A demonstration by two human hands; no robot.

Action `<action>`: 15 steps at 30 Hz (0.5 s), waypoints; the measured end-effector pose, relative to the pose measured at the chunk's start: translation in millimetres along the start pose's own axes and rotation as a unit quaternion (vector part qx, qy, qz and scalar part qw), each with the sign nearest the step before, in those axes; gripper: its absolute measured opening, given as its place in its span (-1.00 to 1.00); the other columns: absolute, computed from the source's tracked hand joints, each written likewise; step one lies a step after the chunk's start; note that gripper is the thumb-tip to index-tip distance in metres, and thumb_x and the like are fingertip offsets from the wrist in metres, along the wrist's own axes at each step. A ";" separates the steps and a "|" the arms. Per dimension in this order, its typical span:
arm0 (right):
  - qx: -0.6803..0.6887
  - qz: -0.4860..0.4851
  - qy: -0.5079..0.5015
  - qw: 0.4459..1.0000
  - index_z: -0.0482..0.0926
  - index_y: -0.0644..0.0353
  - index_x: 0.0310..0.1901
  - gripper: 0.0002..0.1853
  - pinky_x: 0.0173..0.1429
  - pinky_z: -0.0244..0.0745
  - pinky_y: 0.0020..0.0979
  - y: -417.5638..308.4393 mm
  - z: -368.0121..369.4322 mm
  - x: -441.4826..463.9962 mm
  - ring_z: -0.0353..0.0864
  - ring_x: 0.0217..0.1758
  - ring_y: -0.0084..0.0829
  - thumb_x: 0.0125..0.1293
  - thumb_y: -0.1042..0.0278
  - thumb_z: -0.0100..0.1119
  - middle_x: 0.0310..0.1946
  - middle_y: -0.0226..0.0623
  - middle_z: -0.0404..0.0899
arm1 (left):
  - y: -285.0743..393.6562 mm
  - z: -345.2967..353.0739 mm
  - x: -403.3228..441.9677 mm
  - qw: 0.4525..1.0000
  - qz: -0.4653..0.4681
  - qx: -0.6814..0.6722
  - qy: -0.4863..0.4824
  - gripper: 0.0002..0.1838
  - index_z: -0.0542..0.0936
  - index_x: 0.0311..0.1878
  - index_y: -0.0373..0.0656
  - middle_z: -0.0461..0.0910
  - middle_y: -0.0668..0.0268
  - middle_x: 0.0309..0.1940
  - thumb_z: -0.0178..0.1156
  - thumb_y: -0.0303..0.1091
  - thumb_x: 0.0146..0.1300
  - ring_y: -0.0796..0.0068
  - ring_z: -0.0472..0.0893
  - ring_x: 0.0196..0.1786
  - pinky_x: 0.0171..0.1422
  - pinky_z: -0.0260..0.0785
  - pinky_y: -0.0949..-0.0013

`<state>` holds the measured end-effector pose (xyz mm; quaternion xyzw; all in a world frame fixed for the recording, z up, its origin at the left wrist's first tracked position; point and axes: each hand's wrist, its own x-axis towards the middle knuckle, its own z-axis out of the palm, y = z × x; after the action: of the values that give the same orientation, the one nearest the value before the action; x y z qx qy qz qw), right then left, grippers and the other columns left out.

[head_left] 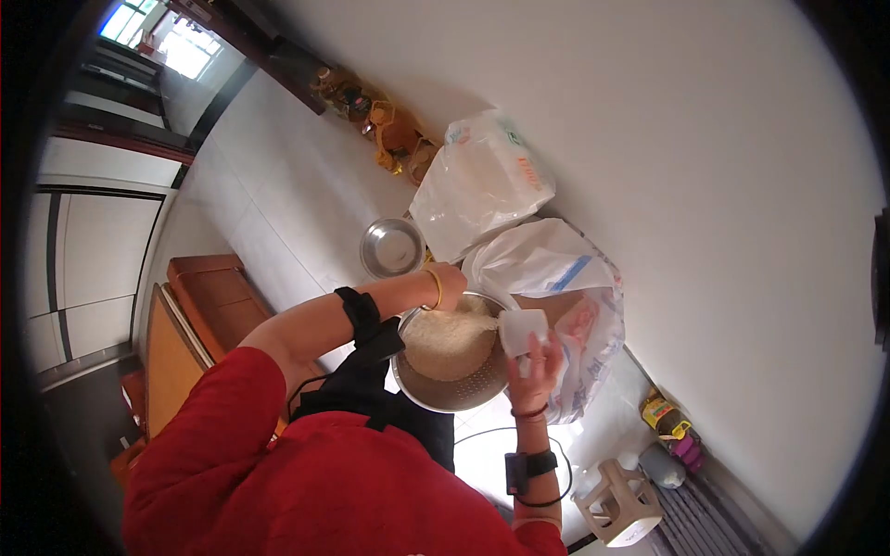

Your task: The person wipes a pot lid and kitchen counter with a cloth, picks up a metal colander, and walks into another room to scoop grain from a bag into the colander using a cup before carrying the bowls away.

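Note:
My right hand [536,372] grips a white cup [523,330], tilted over the right side of a perforated metal colander [473,389]. White rice streams from its mouth onto a heap of rice [445,345] in the colander. My left hand [450,286] is closed at the colander's far rim, against the edge of an opened white plastic bag [528,262]. Whether its fingers grip the bag or the rim is hidden. The bag stands just beyond and right of the colander, its side printed in blue and pink.
An empty steel bowl [391,248] sits on the tiled floor beyond the colander. Beside it is a filled clear plastic bag [487,185]. Oil bottles [394,130] line the wall. A plastic stool [619,505] stands at lower right, a brown wooden piece of furniture [218,301] at left.

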<state>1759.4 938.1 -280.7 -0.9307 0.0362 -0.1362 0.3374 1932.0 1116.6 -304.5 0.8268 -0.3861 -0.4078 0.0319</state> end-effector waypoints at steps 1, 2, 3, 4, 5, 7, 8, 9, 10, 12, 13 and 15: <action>0.010 0.036 0.029 0.999 0.37 0.11 0.06 -0.37 -0.31 0.50 -0.49 8.6 -1.5 -1.3 0.44 -0.27 -0.37 -0.17 0.59 0.23 0.07 -0.11 0.20 | 0.9 -0.9 -1.8 1.000 0.002 0.000 0.002 -0.78 0.59 -0.46 -0.26 0.56 0.01 -0.44 0.08 -0.36 -0.19 0.09 0.57 -0.30 -0.21 0.40 0.19; 0.052 0.092 0.041 0.994 0.36 0.10 0.07 -0.37 -0.31 0.50 -0.50 13.1 -6.2 -1.1 0.45 -0.27 -0.39 -0.16 0.58 0.24 0.08 -0.11 0.20 | 1.3 -1.3 -3.3 1.000 0.004 0.000 0.005 -0.78 0.59 -0.46 -0.27 0.56 0.01 -0.44 0.08 -0.37 -0.19 0.09 0.57 -0.31 -0.21 0.40 0.18; 0.094 0.147 0.053 0.983 0.35 0.10 0.08 -0.37 -0.32 0.49 -0.51 17.1 -10.2 -0.7 0.45 -0.27 -0.41 -0.14 0.57 0.25 0.09 -0.10 0.19 | 0.9 -1.2 -3.2 1.000 0.003 -0.003 0.002 -0.78 0.59 -0.46 -0.27 0.56 0.01 -0.44 0.08 -0.37 -0.19 0.09 0.57 -0.31 -0.21 0.40 0.18; 0.135 0.201 0.065 0.968 0.34 0.10 0.09 -0.36 -0.33 0.48 -0.53 20.8 -13.4 0.5 0.46 -0.27 -0.43 -0.13 0.56 0.25 0.10 -0.09 0.18 | 0.3 -1.0 -2.6 1.000 0.002 -0.006 0.000 -0.78 0.59 -0.46 -0.27 0.56 0.01 -0.44 0.08 -0.37 -0.19 0.09 0.57 -0.31 -0.21 0.40 0.18; 0.128 0.238 0.059 0.961 0.32 0.13 0.09 -0.38 -0.36 0.48 -0.57 23.9 -16.6 2.6 0.46 -0.32 -0.48 -0.10 0.56 0.24 0.10 -0.11 0.19 | -0.1 -0.8 -1.9 1.000 0.001 -0.008 -0.003 -0.78 0.59 -0.46 -0.28 0.56 0.01 -0.44 0.09 -0.37 -0.19 0.10 0.57 -0.30 -0.21 0.40 0.18; 0.139 0.298 0.042 0.943 0.33 0.16 0.08 -0.40 -0.36 0.48 -0.55 30.9 -17.4 3.9 0.46 -0.35 -0.50 -0.10 0.55 0.24 0.06 -0.12 0.24 | -0.4 0.9 -1.5 1.000 0.006 0.007 -0.005 -0.78 0.59 -0.46 -0.28 0.56 0.02 -0.43 0.08 -0.37 -0.19 0.09 0.57 -0.30 -0.21 0.40 0.18; 0.144 0.328 0.035 0.933 0.33 0.18 0.07 -0.41 -0.37 0.48 -0.55 36.5 -17.5 4.1 0.46 -0.37 -0.50 -0.10 0.55 0.24 0.04 -0.12 0.26 | 0.3 1.6 -0.7 1.000 0.010 0.014 -0.006 -0.78 0.58 -0.46 -0.28 0.56 0.02 -0.43 0.08 -0.37 -0.18 0.09 0.57 -0.30 -0.21 0.40 0.18; 0.131 0.324 0.021 0.937 0.34 0.18 0.07 -0.42 -0.34 0.48 -0.52 44.6 -16.9 4.4 0.48 -0.36 -0.48 -0.08 0.52 0.24 0.03 -0.12 0.28 | 0.4 2.8 -1.0 1.000 0.009 0.012 -0.001 -0.79 0.58 -0.46 -0.28 0.56 0.02 -0.43 0.08 -0.38 -0.18 0.09 0.57 -0.31 -0.22 0.40 0.18; 0.119 0.319 0.008 0.940 0.35 0.18 0.06 -0.44 -0.32 0.48 -0.49 55.5 -13.3 4.2 0.49 -0.36 -0.45 -0.07 0.48 0.23 0.02 -0.12 0.30 | -0.8 4.3 -2.5 1.000 0.007 0.011 0.003 -0.79 0.58 -0.46 -0.28 0.56 0.02 -0.43 0.07 -0.38 -0.18 0.08 0.57 -0.31 -0.22 0.40 0.18; 0.065 0.292 -0.020 0.954 0.35 0.18 0.06 -0.44 -0.27 0.48 -0.43 88.3 4.3 -0.3 0.48 -0.26 -0.34 -0.07 0.41 0.22 -0.01 -0.11 0.35 | -0.1 3.3 -4.4 1.000 -0.007 0.015 -0.006 -0.79 0.59 -0.44 -0.27 0.56 0.03 -0.41 0.07 -0.38 -0.16 0.10 0.57 -0.29 -0.20 0.40 0.19; 0.022 0.267 -0.035 0.963 0.35 0.17 0.06 -0.43 -0.25 0.48 -0.39 113.9 19.8 -3.9 0.45 -0.16 -0.26 -0.08 0.37 0.22 -0.03 -0.10 0.38 | 2.3 -1.0 -6.5 0.999 -0.021 0.019 -0.017 -0.79 0.59 -0.42 -0.25 0.56 0.04 -0.39 0.07 -0.38 -0.15 0.11 0.57 -0.26 -0.18 0.40 0.21; -0.028 0.267 -0.099 0.958 0.35 0.16 0.06 -0.41 -0.20 0.47 -0.32 146.2 41.8 2.4 0.41 -0.04 -0.15 -0.10 0.30 0.22 -0.04 -0.07 0.40 | 3.4 0.0 -6.1 0.999 -0.021 0.021 -0.015 -0.78 0.59 -0.41 -0.25 0.56 0.05 -0.40 0.07 -0.38 -0.15 0.11 0.57 -0.27 -0.18 0.40 0.21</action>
<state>1777.0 851.1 -404.2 -0.9050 0.2536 0.0532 0.3372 1927.7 1118.2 -299.3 0.8293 -0.3771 -0.4123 0.0005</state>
